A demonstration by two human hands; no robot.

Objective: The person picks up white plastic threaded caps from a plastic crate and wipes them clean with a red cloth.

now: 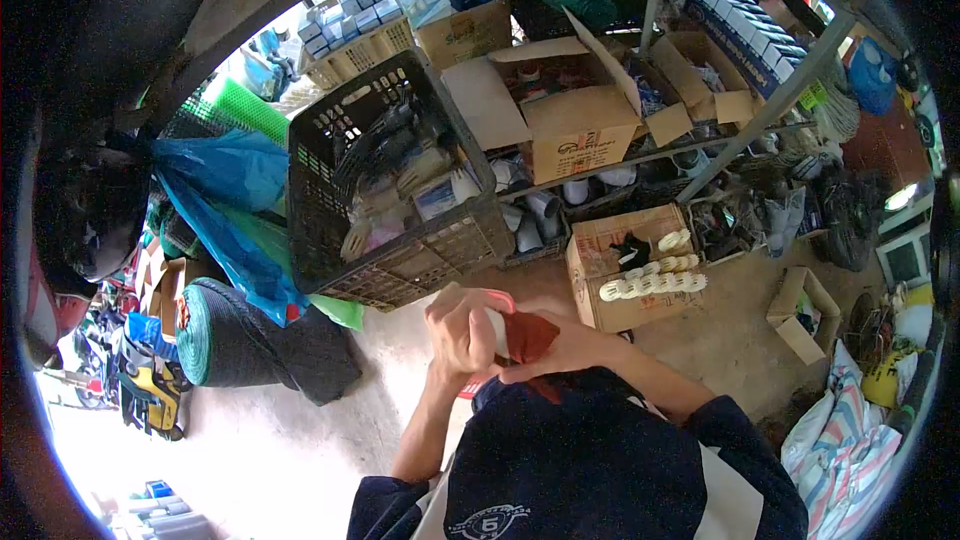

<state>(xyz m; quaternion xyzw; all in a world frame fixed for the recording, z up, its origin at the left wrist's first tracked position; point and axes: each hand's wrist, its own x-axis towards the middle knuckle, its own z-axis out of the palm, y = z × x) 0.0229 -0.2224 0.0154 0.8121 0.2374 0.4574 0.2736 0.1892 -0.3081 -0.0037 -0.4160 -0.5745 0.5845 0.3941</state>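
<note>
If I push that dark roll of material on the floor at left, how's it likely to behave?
The dark roll may roll if pushed sideways, since its body is rounded. Its thickly wound end suggests it could be fairly heavy. The loose-looking dark flap lies creased, so it will probably flop and drag.

You stand in what looks like a hardware shop or its stockroom. Ahead of you, a shelf [700, 144] carries an open cardboard box [585, 140], with grey pipe fittings [544, 208] crammed in below. A large black plastic crate [430, 258] is heaped with mixed goods, and small boxes [350, 12] stand stacked behind it. To your left, a dark mesh roll [265, 345] lies on the bare floor [270, 450]; striped sacking [840, 450] slumps to your right.
</note>
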